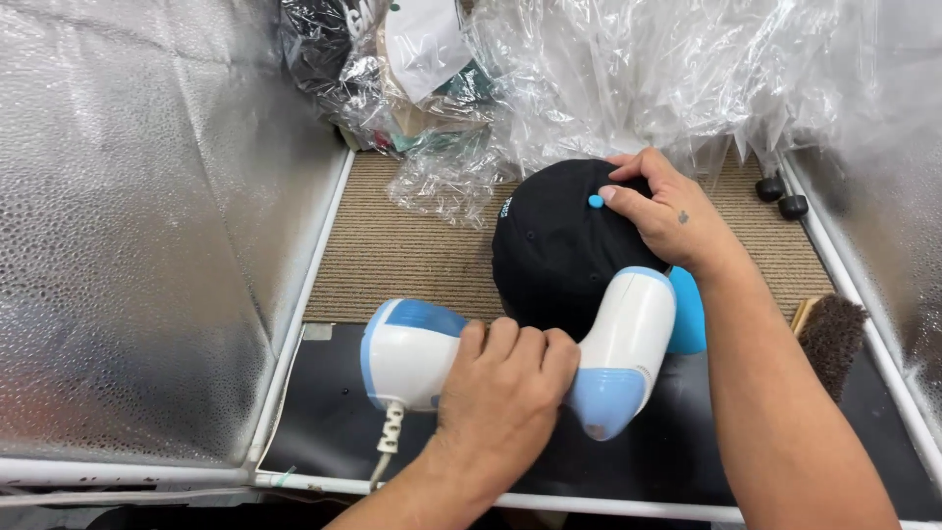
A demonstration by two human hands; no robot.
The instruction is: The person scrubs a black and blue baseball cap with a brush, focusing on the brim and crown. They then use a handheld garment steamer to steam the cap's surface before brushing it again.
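L hand [505,388] wraps steamer [520,358] handle, grip closed, fingertips hidden. R hand [667,211] spread flat on black cap [554,255]; cap brim hidden behind steamer.

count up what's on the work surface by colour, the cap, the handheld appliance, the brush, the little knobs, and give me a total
Black: 3 - black fabric cap, two small round black knobs
White and blue: 1 - plastic handheld appliance
Brown: 1 - bristle brush
Total: 5
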